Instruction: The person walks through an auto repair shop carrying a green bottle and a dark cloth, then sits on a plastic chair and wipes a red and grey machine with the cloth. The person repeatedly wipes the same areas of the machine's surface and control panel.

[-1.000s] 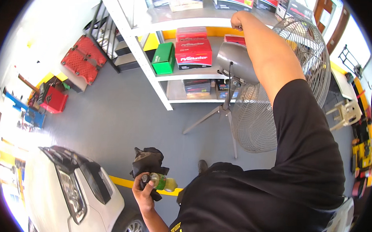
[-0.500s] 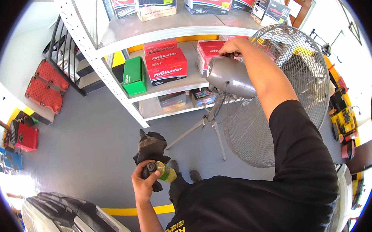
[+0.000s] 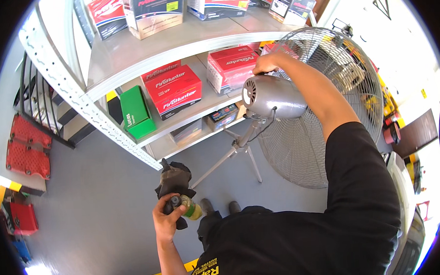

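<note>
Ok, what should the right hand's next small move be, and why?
I'd probably settle the right hand more firmly on top of the fan motor housing: its fingers are curled there, though exactly what they hold can't be made out. The left hand is taken up with a bottle and a dark, cloth-like bundle, so it seems poorly placed to help.

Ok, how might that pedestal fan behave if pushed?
The pedestal fan may tip: its bulky motor housing and wide wire cage sit above slim tripod legs. It's probably top-heavy, the housing looking metal. The thin-wired cage might flex.
</note>
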A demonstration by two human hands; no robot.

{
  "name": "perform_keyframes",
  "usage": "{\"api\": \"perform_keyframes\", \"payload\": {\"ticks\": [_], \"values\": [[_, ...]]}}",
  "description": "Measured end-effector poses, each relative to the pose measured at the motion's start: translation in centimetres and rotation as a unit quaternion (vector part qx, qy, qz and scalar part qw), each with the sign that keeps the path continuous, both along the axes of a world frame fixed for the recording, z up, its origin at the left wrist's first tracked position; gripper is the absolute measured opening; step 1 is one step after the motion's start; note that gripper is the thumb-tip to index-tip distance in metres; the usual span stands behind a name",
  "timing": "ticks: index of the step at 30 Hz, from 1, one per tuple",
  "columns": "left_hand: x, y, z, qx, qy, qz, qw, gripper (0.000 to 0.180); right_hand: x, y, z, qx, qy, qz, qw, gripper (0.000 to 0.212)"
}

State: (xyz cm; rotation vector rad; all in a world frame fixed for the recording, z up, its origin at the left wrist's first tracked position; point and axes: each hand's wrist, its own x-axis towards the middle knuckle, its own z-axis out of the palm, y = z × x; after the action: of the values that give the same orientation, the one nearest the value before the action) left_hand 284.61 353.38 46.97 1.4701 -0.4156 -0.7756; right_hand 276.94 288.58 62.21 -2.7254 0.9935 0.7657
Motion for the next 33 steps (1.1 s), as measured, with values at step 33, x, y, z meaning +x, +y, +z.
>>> {"api": "perform_keyframes", "payload": {"ticks": [33], "values": [[2.4, -0.7, -0.6, -0.025, 0.03, -0.106, 0.994, 0.041, -0.9, 2.5, 2.2, -0.004, 0.004, -0.066, 0.998, 0.044]]}}
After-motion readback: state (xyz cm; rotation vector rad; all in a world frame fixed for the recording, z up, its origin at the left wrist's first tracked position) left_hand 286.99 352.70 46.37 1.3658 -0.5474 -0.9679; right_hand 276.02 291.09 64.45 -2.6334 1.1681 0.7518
